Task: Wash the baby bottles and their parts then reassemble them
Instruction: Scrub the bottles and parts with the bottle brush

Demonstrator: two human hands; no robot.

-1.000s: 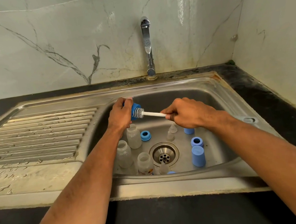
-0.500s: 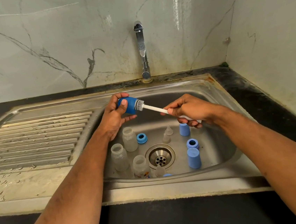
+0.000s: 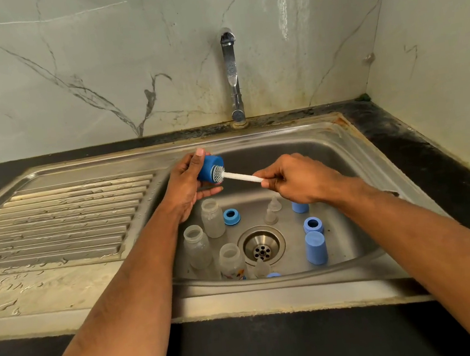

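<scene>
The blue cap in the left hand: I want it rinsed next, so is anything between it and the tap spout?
Nothing visible. The left hand holds the blue cap, brush at its mouth, below the tap; only open air lies between.

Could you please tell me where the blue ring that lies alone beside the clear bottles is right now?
In the head view, the blue ring lies on the sink floor, left of the drain, just right of the rearmost clear bottle.

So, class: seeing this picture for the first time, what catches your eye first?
Two hands meet above the sink: the left hand grips a blue cap while the right hand works a white brush into it. Below stand three clear bottles.
</scene>
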